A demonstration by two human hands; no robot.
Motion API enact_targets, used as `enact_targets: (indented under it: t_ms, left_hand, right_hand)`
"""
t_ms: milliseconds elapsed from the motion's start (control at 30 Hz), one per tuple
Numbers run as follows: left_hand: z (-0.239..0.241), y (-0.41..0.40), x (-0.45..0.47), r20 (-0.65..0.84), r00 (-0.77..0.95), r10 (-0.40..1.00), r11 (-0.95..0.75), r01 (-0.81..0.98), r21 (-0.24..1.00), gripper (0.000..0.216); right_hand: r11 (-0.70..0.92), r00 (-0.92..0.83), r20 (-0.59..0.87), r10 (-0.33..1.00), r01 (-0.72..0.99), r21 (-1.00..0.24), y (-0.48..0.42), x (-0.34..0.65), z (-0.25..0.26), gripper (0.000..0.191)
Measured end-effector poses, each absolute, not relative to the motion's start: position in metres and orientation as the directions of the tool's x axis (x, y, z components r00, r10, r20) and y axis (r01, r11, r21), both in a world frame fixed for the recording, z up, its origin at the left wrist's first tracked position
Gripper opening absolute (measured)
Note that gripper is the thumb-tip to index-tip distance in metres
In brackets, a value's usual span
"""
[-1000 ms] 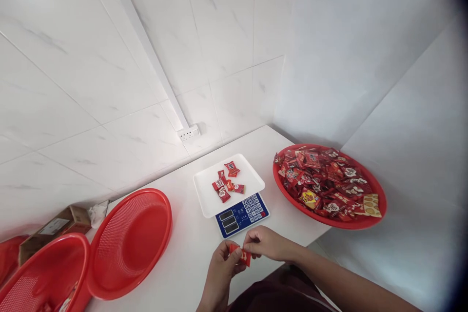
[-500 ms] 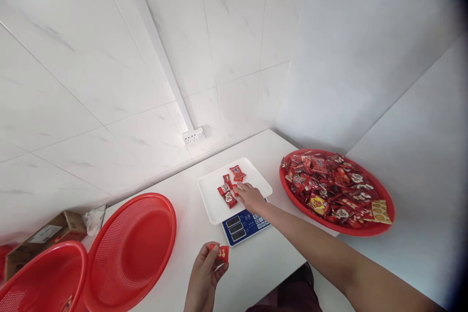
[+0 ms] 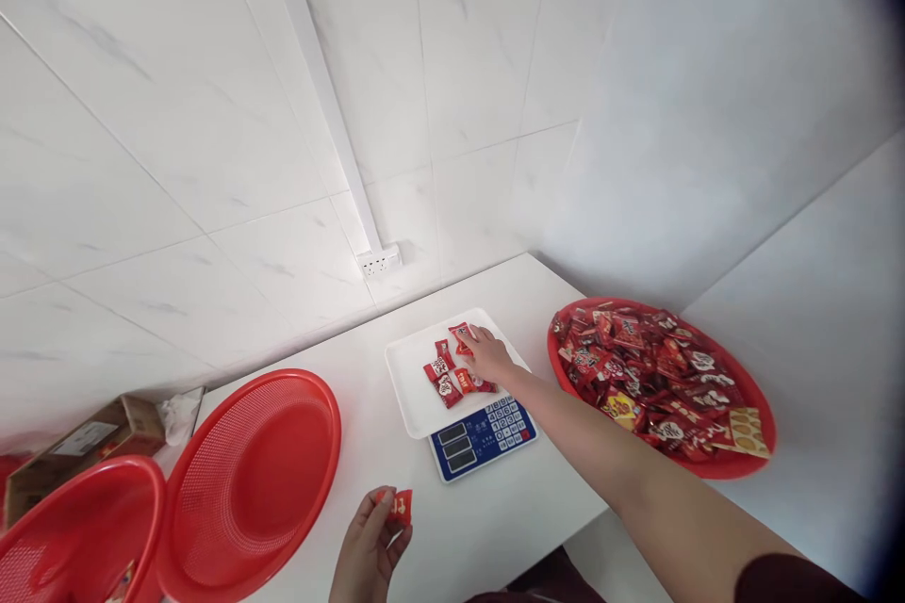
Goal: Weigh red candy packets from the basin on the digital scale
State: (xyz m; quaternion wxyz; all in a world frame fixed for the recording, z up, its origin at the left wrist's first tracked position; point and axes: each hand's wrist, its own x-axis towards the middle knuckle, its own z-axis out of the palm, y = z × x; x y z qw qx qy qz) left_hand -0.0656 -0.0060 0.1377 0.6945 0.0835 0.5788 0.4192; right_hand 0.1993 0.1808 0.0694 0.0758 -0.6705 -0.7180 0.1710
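My left hand (image 3: 369, 542), at the front edge of the table, pinches a small red snack packet (image 3: 400, 506) between thumb and fingers. My right hand (image 3: 487, 356) reaches over the white scale tray (image 3: 410, 405), its fingers stretched out and touching a red packet (image 3: 458, 330) on the far side. Several other red packets (image 3: 447, 387) lie loosely grouped on the tray beside that hand. Below the tray shows the scale's blue panel (image 3: 485, 438) with its displays and keys. My right fingertips partly cover the packets under them.
A red basket (image 3: 764, 438) heaped with packets stands on the right. On the left are a red perforated basket (image 3: 326, 452) and a second red basket (image 3: 152, 490) with a little something inside. Behind them sits a cardboard box (image 3: 134, 438). A wall socket (image 3: 378, 261) is above the table.
My right hand has moved from the near packets to the farther ones on the tray, uncovering the near ones. My left hand, still holding its packet, has shifted left and toward me.
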Motion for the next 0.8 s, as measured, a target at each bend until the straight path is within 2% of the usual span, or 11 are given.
enact_targets:
  t_ms: [100, 267, 533, 667, 733, 800]
  left_hand:
    - [0.143, -0.004, -0.042, -0.713, -0.017, 0.701, 0.620, -0.481, 0.620, 0.037]
    - [0.149, -0.002, -0.027, -0.670, -0.006, 0.743, 0.609, -0.410, 0.679, 0.033]
    - [0.153, 0.004, -0.036, -0.658, 0.014, 0.753, 0.612, -0.383, 0.692, 0.029]
    - [0.154, 0.006, -0.046, -0.657, 0.019, 0.754, 0.598, -0.435, 0.673, 0.023]
    - [0.151, 0.010, -0.057, -0.647, -0.048, 0.761, 0.552, -0.476, 0.685, 0.020]
    - [0.145, 0.016, -0.073, -0.623, -0.193, 0.758, 0.496, -0.449, 0.743, 0.022]
  right_hand:
    - [0.086, -0.162, -0.201, 0.966, 0.936, -0.342, 0.189, 0.206, 0.065, 0.057]
    - [0.170, -0.229, -0.082, 0.970, 0.881, -0.441, 0.167, 0.213, 0.061, 0.043]
    - [-0.074, 0.015, -0.094, 0.995, 0.736, -0.673, 0.166, 0.205, 0.066, 0.034]
    - [-0.177, 0.147, -0.112, 0.983, 0.569, -0.803, 0.169, 0.202, 0.070, 0.024]
    - [-0.248, 0.229, -0.159, 0.960, 0.439, -0.863, 0.170, 0.199, 0.071, 0.028]
    - [-0.317, 0.282, -0.236, 0.930, 0.287, -0.904, 0.171, 0.196, 0.071, 0.032]
